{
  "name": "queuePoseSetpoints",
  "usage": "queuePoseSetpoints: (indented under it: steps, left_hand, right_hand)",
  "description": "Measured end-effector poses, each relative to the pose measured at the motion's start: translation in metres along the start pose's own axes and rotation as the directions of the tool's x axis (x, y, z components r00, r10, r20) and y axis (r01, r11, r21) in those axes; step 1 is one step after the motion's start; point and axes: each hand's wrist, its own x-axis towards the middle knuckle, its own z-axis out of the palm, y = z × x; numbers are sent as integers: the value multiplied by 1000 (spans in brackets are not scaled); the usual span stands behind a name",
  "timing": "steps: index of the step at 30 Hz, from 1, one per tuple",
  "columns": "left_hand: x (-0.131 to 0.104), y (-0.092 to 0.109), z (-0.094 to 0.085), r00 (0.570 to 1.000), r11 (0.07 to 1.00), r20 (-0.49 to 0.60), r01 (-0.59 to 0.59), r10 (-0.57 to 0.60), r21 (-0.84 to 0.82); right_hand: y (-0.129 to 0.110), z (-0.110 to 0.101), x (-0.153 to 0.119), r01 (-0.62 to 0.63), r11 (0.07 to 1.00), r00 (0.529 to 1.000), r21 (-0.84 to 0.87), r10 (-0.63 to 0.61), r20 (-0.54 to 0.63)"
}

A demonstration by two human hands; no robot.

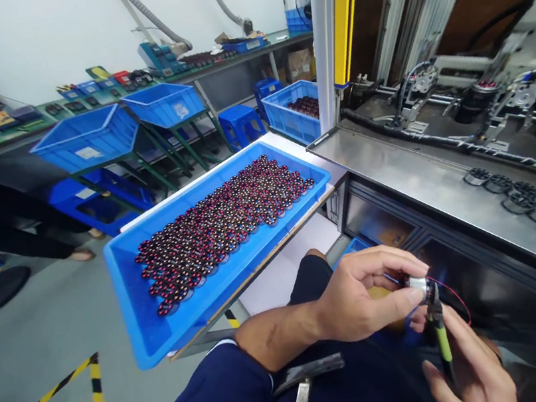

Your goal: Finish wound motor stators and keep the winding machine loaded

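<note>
My left hand is closed around a small round motor part with a silvery side, held between thumb and fingers above my lap. A thin red wire loops out of the part to the right. Wrapped in my right hand is a pair of cutting pliers with green-and-black handles. Their dark jaws point up and meet the edge of the motor part; whether they close on a wire is too small to tell.
On my left, a large blue tray holds many round wound parts. To the right, several metal rings line the steel ledge of a machine. Blue bins stand farther back. A person's legs show at far left.
</note>
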Motion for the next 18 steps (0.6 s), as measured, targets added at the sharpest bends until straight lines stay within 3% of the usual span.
queuePoseSetpoints:
  steps: [8, 12, 14, 18]
  left_hand:
    - [-1, 1, 1, 999, 999, 40, -21, 19, 38]
    - [1, -2, -2, 996, 997, 60, -61, 58, 55]
    - [3, -5, -6, 982, 976, 97, -176, 164, 130]
    - [9, -12, -14, 900, 849, 180, -434, 396, 301]
  right_hand:
    - [0, 1, -1, 5, 999, 1000, 53, -4, -5]
    - [5, -2, -1, -174, 965, 985, 197, 169, 42]
    - [9, -6, -2, -302, 908, 953, 288, 283, 108]
    - [9, -19, -10, -475, 782, 879, 404, 438, 187]
